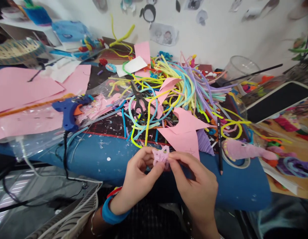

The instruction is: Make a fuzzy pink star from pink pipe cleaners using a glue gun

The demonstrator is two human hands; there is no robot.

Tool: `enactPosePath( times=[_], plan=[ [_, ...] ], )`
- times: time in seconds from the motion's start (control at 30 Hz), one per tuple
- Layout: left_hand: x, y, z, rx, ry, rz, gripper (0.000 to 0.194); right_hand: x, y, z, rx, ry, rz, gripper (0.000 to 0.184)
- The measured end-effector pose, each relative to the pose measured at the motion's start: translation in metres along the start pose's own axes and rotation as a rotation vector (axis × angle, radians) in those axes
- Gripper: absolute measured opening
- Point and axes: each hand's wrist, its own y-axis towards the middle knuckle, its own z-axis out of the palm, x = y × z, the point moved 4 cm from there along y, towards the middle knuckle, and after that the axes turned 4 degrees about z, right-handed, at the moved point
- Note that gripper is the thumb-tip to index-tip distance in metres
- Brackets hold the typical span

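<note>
Between my two hands is a small pale pink piece bent from pipe cleaner point(161, 156), with loops that look like star or petal points. My left hand point(144, 174) pinches it from the left, thumb in front and fingers curled behind. On its right edge, the thumb and forefinger of my right hand point(193, 182) are closed together. Both hands are above the near edge of the blue table cover. Just beyond them lies cut pink paper point(184, 139), and farther back black-handled scissors point(141, 103) rest among the pipe cleaners.
A heap of coloured pipe cleaners point(189, 83) spreads over the dark board. A blue glue gun point(69, 111) with a trailing cord lies left, near pink sheets point(24, 86). On the right are a black pencil point(220, 149), a pink fuzzy figure point(243, 149) and a phone point(280, 101).
</note>
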Motion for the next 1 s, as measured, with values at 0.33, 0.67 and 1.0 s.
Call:
enactPosePath(
  times=[0.33, 0.67, 1.0],
  plan=[
    [-0.006, -0.002, 0.001, 0.001, 0.060, 0.003, 0.010, -0.014, 0.002, 0.005, 0.010, 0.318, 0.289, 0.006],
    [-0.013, -0.008, -0.011, -0.065, 0.357, 0.170, 0.007, -0.008, 0.007, 0.004, 0.146, 0.304, 0.230, 0.003],
    [-0.024, -0.030, -0.016, -0.135, 0.617, 0.499, 0.015, 0.013, -0.001, 0.003, 0.104, 0.213, 0.152, 0.007]
  ],
)
